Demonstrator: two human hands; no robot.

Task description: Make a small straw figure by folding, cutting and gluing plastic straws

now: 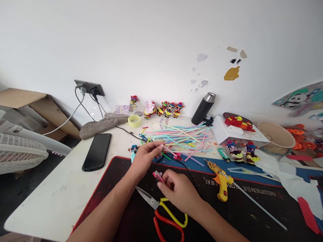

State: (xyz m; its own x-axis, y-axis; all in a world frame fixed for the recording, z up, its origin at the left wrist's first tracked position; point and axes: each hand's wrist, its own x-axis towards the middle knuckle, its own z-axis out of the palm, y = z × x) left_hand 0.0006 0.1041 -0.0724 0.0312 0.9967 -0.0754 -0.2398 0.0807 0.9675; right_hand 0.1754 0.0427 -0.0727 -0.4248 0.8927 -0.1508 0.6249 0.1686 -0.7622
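My left hand (pixel 147 155) is closed in a pinch on a pale pink stick (pixel 169 151) at the front of a pile of pastel sticks (pixel 181 136). Lower and to the right, my right hand (pixel 176 186) is wrapped round a pink lighter (pixel 158 176), whose metal top points up and left. No flame shows. Scissors (pixel 152 202) with red and yellow handles lie on the black mat (pixel 106 198), partly under my right hand. A yellow glue gun (pixel 222 181) rests on the mat to the right.
A black phone (pixel 97 152) and a grey cushion (pixel 101 126) are at the left. Small figurines (pixel 171 109) stand by the wall beside a dark thermos (pixel 204 109). On the right are a white box (pixel 237 132), two figurines (pixel 242 153) and a beige bowl (pixel 276 134).
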